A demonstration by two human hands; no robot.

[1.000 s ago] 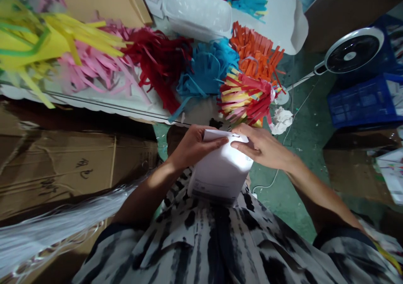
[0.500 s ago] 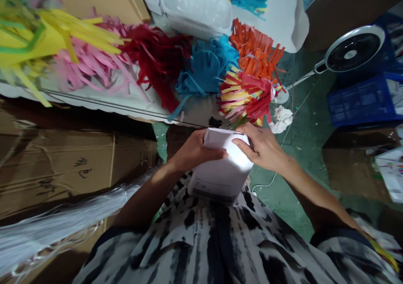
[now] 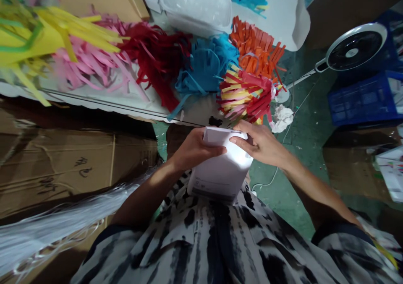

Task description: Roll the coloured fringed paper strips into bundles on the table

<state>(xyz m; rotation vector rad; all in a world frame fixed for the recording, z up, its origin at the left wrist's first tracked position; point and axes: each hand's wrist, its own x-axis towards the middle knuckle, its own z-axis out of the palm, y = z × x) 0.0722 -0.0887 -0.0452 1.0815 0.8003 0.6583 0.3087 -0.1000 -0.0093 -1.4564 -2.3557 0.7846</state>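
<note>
A white paper box [image 3: 217, 175] with small print near its lower end rests against my front, between both hands. My left hand [image 3: 197, 147] grips its left side near the top, thumb lying across the face. My right hand [image 3: 258, 143] closes on the top right corner, with the thumb on the face and the fingers behind the edge. The top flap looks folded over. Just beyond my right hand lies a red, yellow and pink paper tassel bunch [image 3: 247, 93].
Blue [image 3: 208, 66], orange [image 3: 255, 49], dark red [image 3: 154, 53], pink [image 3: 88, 61] and yellow tassels [image 3: 63, 28] line the table with a clear plastic tub [image 3: 197, 5]. Cardboard boxes [image 3: 63, 162] and white strings [image 3: 63, 225] are at left; a fan [image 3: 354, 49] and blue crate [image 3: 362, 99] at right.
My right thumb has shifted slightly left on the box's top corner. Both hands keep their hold, and the box stays almost in the same place.
</note>
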